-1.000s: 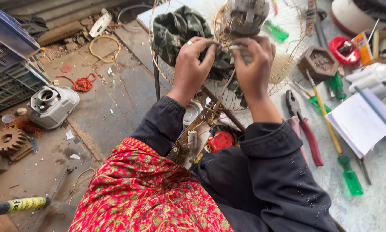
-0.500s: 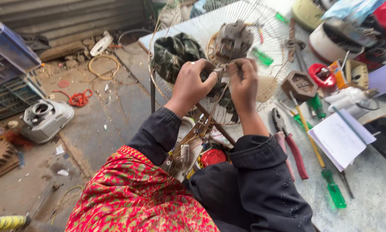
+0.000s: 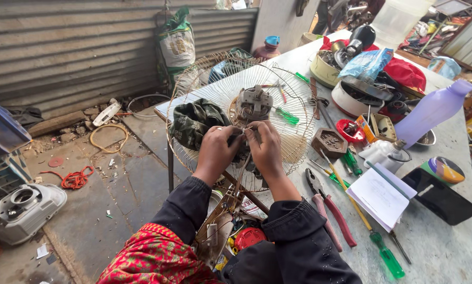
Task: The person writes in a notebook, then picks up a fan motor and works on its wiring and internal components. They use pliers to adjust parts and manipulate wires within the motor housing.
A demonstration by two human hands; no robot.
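A grey fan motor (image 3: 253,103) sits in the middle of a round wire fan guard (image 3: 299,144) lying on the table's near-left corner. My left hand (image 3: 215,151) and my right hand (image 3: 267,150) meet just below the motor, fingertips pinched together on thin wires coming from it. A dark green cloth (image 3: 194,121) lies on the guard, left of my left hand. Both sleeves are black; a red patterned cloth (image 3: 157,257) covers my lap.
Right of the guard lie red-handled pliers (image 3: 333,210), a green-handled screwdriver (image 3: 386,256), a white notebook (image 3: 380,194), a wooden block (image 3: 329,142) and a purple bottle (image 3: 430,113). A grey casing (image 3: 25,208) and orange cord (image 3: 75,179) lie on the floor at left.
My view has lifted, showing more of the table and the back wall. Both hands stay at the motor, now with fingertips drawn together just below it.
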